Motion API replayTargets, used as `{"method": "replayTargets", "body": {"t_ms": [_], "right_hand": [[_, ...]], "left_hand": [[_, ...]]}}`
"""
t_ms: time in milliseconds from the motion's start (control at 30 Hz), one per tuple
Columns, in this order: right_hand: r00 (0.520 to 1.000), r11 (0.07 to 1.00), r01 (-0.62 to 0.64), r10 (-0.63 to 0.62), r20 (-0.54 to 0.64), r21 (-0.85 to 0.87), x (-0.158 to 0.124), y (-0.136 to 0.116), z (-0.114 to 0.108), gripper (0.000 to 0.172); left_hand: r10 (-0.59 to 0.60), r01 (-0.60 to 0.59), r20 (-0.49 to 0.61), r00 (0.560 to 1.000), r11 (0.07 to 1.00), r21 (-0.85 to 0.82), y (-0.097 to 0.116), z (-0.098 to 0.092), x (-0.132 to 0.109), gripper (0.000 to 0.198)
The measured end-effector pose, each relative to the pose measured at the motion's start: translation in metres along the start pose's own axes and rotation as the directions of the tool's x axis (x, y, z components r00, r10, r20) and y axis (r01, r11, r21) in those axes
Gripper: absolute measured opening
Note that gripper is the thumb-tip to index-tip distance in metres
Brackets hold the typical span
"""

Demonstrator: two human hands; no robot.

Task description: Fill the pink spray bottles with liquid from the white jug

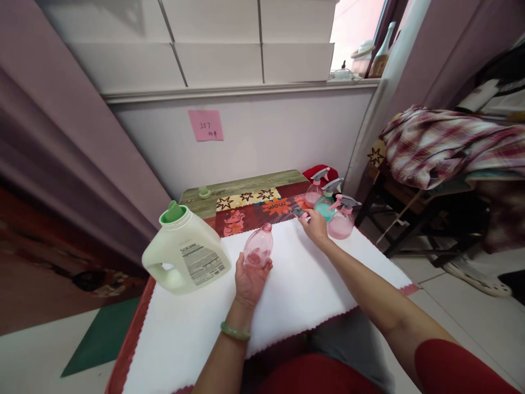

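Note:
My left hand [250, 282] is wrapped around the lower part of a clear pink spray bottle [259, 245], which stands nearly upright with an uncovered neck. To its right, my right hand [316, 227] grips a grey and pink spray head [299, 212] above the table. Close beyond that hand stand several capped spray bottles: a pink one [340, 224] in front, a teal one [324, 208] behind it, and another pink one [313, 196] at the back. Left of my left hand is a large pale green detergent jug [209, 241] with a green spout in its mouth.
A white cloth [295, 290] covers most of the small table. On the table's patterned far end lies a small green cap [204, 192]. A red item [318, 171] sits behind the spray bottles. At right, a plaid garment [443, 142] lies over a dark chair.

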State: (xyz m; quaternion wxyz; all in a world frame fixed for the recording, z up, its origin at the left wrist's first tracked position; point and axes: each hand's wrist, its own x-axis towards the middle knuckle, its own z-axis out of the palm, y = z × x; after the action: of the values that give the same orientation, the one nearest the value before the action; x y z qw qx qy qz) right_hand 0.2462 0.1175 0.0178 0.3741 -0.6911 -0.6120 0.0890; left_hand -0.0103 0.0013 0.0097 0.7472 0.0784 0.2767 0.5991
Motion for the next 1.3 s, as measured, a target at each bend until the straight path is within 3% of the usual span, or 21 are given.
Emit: {"method": "replayTargets", "body": {"t_ms": [167, 367, 533, 600, 667, 767, 867, 967, 1100, 1300], "right_hand": [[0.999, 0.997, 0.008, -0.011, -0.039, -0.074, 0.014, 0.003, -0.001, 0.037], [0.990, 0.977, 0.126, -0.111, 0.092, -0.172, -0.029, 0.014, 0.009, 0.030], [0.984, 0.971, 0.161, -0.144, 0.105, -0.175, -0.046, 0.011, 0.006, 0.042], [0.979, 0.978, 0.199, -0.195, 0.065, -0.059, -0.053, 0.000, 0.003, 0.042], [0.965, 0.954, 0.241, -0.255, 0.065, 0.178, -0.065, -0.016, 0.003, 0.039], [0.912, 0.825, 0.181, -0.344, 0.222, 0.535, -0.090, -0.047, 0.011, 0.053], [0.896, 0.780, 0.061, -0.318, 0.311, 0.623, -0.110, -0.074, 0.023, 0.090], [0.922, 0.817, -0.021, -0.207, 0.327, 0.576, -0.115, -0.090, 0.032, 0.102], [0.941, 0.839, -0.045, -0.147, 0.305, 0.542, -0.104, -0.097, 0.038, 0.093], [0.988, 0.866, 0.092, -0.141, 0.064, 0.492, -0.072, -0.095, 0.061, 0.088]], "left_hand": [[0.004, -0.004, 0.006, 1.000, 1.000, -0.003, 0.000, 0.000, 0.000, 0.046], [0.014, -0.014, 0.013, 1.000, 1.000, -0.016, -0.002, -0.002, 0.000, 0.047], [0.031, -0.031, 0.025, 0.999, 0.999, -0.023, -0.003, -0.004, 0.001, 0.046], [0.037, -0.036, 0.032, 0.999, 0.999, -0.028, -0.004, -0.005, 0.002, 0.046], [0.038, -0.037, 0.043, 0.998, 0.999, -0.034, -0.004, -0.005, 0.003, 0.046], [0.038, -0.035, 0.075, 0.996, 0.999, -0.039, -0.004, -0.004, 0.003, 0.043], [0.026, -0.024, 0.109, 0.994, 0.999, -0.027, -0.003, -0.002, 0.000, 0.044], [0.040, -0.039, 0.123, 0.992, 0.999, -0.010, -0.003, 0.000, -0.002, 0.041], [0.061, -0.064, 0.107, 0.992, 0.998, 0.018, -0.006, 0.003, -0.002, 0.036], [0.084, -0.077, -0.045, 0.995, 0.987, 0.141, -0.011, 0.003, 0.001, 0.037]]}}
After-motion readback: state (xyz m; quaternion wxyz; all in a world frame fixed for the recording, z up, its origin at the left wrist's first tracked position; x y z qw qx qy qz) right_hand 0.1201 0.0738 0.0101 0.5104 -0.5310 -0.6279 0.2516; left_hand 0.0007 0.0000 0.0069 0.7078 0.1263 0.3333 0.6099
